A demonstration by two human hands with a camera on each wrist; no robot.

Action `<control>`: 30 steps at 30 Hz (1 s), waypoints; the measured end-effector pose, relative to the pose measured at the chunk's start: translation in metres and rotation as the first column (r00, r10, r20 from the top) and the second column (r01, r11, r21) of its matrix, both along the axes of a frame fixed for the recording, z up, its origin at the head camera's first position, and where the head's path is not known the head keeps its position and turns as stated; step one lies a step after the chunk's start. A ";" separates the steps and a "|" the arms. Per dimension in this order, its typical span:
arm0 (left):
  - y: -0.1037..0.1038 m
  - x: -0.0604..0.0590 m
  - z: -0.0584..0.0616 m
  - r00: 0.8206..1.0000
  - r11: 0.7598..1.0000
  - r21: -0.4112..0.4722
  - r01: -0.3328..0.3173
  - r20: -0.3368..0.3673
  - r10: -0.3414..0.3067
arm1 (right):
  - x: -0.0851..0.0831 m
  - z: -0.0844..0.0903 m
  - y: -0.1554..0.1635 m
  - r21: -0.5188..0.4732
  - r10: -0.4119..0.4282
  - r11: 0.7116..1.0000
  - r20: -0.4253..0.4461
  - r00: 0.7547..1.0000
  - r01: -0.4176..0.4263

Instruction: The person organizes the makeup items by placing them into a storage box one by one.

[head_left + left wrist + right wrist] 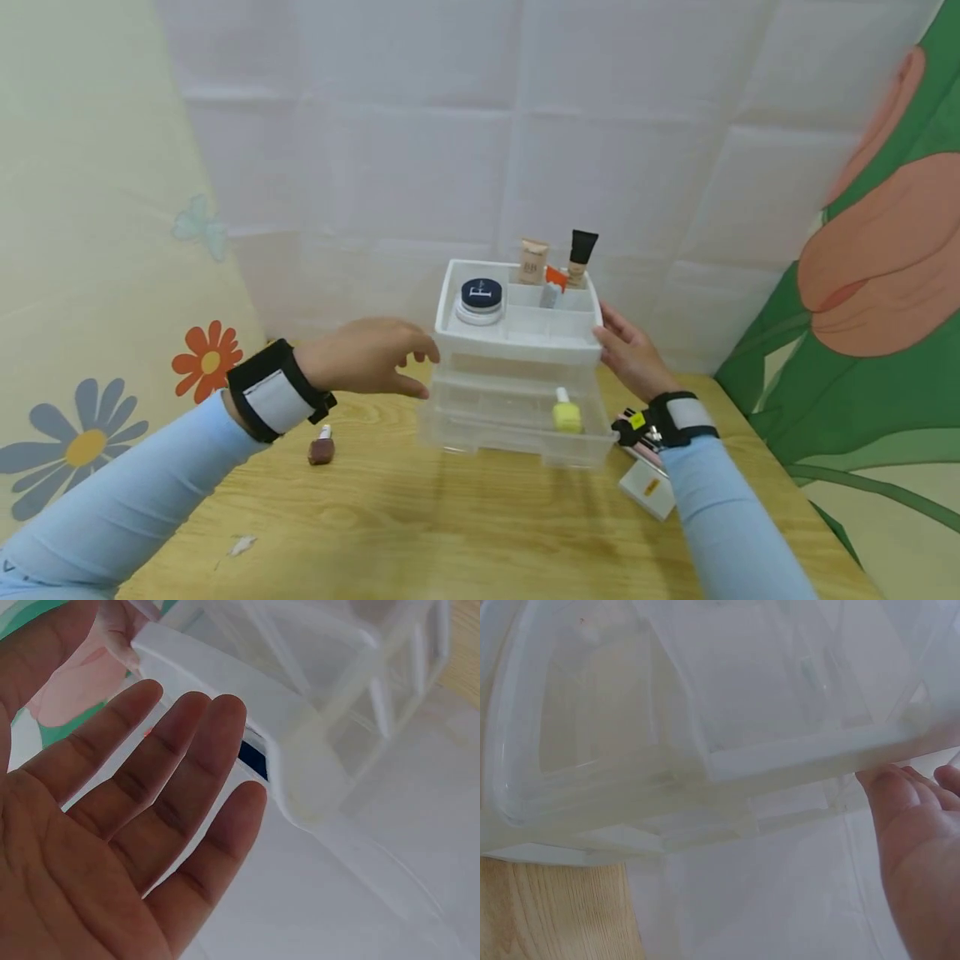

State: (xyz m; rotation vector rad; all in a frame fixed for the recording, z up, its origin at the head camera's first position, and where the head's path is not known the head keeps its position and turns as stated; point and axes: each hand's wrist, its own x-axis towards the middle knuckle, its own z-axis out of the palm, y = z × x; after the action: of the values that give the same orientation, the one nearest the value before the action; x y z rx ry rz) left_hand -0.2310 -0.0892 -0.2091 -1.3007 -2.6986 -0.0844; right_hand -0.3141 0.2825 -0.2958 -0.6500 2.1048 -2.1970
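A white organizer [517,350] with a divided top tray and clear drawers stands in the middle in the head view. Its lower drawer [495,417] juts forward, with a yellow nail polish bottle [567,414] inside. Left of the organizer is my left hand [375,354], palm towards it, fingers spread and slightly bent [112,795]. It holds nothing. My right hand [632,354] touches the right side just under the top tray; its fingertips meet the edge in the right wrist view [919,832]. A dark-lidded round jar [481,300], two tubes and a small orange item occupy the top tray.
A brown nail polish bottle [322,447] stands on the wooden table [360,517] at left. Right of the organizer lie a white box [648,488] and several slim cosmetics, partly hidden by the right wrist. A paper scrap [242,545] lies near the front left. White sheeting hangs behind.
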 end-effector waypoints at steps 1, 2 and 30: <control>-0.004 0.000 -0.002 1.000 1.000 0.004 -0.008 -0.002 0.008 | 0.000 0.000 0.000 0.000 -0.002 1.000 0.002 1.000 0.002; -0.008 0.001 -0.004 1.000 1.000 0.007 -0.022 0.002 0.022 | 0.000 0.000 0.001 0.002 -0.004 1.000 0.004 1.000 0.004; -0.101 -0.023 -0.134 0.905 0.937 0.017 -0.350 0.264 0.333 | 0.003 0.003 -0.001 0.019 -0.027 0.999 0.026 0.999 0.027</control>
State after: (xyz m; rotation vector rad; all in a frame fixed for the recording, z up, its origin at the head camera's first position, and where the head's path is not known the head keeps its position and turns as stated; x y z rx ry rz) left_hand -0.2536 -0.1903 -0.3432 -0.8284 -3.0704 -0.3178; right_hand -0.3113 0.2812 -0.2928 -0.5916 2.1312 -2.1839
